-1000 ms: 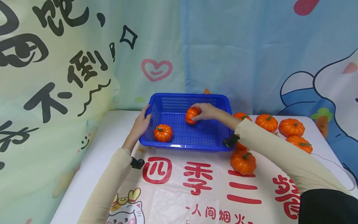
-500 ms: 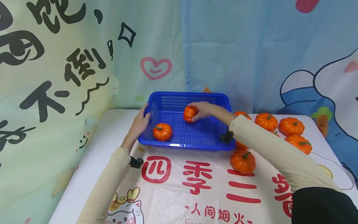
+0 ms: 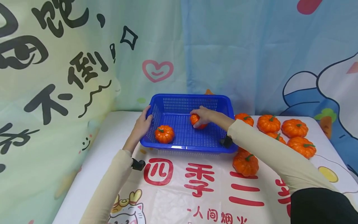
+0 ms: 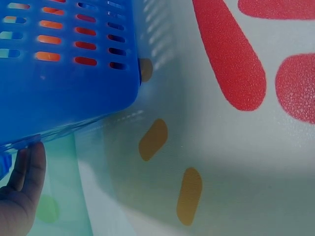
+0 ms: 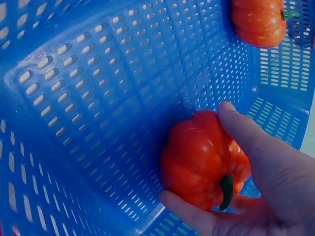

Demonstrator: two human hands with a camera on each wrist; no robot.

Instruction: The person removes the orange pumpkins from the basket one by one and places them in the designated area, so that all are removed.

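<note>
A blue plastic basket [image 3: 193, 148] with slotted walls stands on the table. My left hand [image 3: 142, 124] holds its left rim, thumb at the rim; in the left wrist view straight fingers [image 4: 35, 169] reach up against the basket's edge. Inside the basket, my right hand [image 3: 204, 115] grips a small orange pumpkin [image 5: 204, 157], thumb on one side and fingers on the other. Its dark green stem points toward the palm in the right wrist view, and it sits close over the slotted floor. Another orange pumpkin [image 3: 164, 134] lies in the basket's near left corner.
Several more orange pumpkins [image 3: 295, 128] lie right of the basket, some partly hidden by the right sleeve [image 3: 265, 149]. One pumpkin [image 3: 246, 164] sits by the basket's near right corner. A printed cloth [image 3: 173, 199] covers the table; a patterned curtain [image 3: 218, 62] hangs behind.
The pumpkin in my right hand has gone lower and slightly right in the basket, and it has turned in the fingers. The left hand keeps its place at the rim.
</note>
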